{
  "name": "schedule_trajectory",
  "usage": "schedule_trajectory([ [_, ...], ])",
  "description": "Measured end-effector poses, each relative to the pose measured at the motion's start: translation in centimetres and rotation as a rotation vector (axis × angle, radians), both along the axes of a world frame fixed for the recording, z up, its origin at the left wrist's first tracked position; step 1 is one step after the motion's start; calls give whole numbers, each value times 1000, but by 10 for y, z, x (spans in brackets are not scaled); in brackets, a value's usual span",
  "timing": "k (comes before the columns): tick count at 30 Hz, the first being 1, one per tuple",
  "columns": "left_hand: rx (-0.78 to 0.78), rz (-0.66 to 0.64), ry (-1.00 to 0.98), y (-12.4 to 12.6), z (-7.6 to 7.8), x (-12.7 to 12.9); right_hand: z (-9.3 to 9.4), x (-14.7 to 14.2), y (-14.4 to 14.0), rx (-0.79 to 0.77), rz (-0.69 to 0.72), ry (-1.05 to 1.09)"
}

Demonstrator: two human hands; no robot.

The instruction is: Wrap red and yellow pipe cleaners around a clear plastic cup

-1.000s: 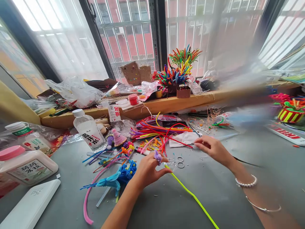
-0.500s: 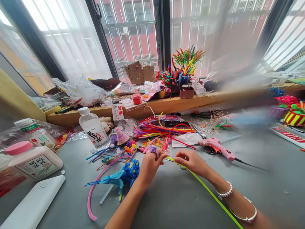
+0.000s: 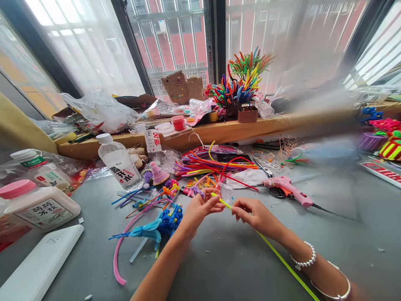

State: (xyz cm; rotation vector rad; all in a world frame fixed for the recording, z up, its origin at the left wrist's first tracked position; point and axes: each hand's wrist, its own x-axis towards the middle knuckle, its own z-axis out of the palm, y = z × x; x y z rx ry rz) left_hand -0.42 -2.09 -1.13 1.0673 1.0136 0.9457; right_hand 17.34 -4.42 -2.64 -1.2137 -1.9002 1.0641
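A long yellow-green pipe cleaner runs from between my hands, under my right wrist, to the bottom edge of the view. My left hand pinches its tip between thumb and fingers. A short way along, the fingertips of my right hand close on the same strand. Just beyond my hands lies a heap of red, purple and yellow pipe cleaners. Left of my left hand rest a blue pipe-cleaner flower bunch and a curved pink pipe cleaner.
A pink hot glue gun lies right of my hands, its cord trailing right. A water bottle, a pink-lidded bottle and a white box-like slab stand or lie at left. Pipe-cleaner plants line the sill.
My left hand has turned so its fingers open upward around the tip, and more of the yellow-green end shows between my hands. The view has shifted slightly.
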Motion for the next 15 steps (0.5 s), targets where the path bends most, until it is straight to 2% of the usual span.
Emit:
schedule_trajectory([
  [8,0,30,-124,-3,-2,-2,1,5,-2,-102,12,95],
  [12,1,37,-97,-5,-2,-1,4,4,-5,-122,-6,73],
  [15,7,55,-30,-4,-2,-1,5,9,-1,-27,-14,-8],
])
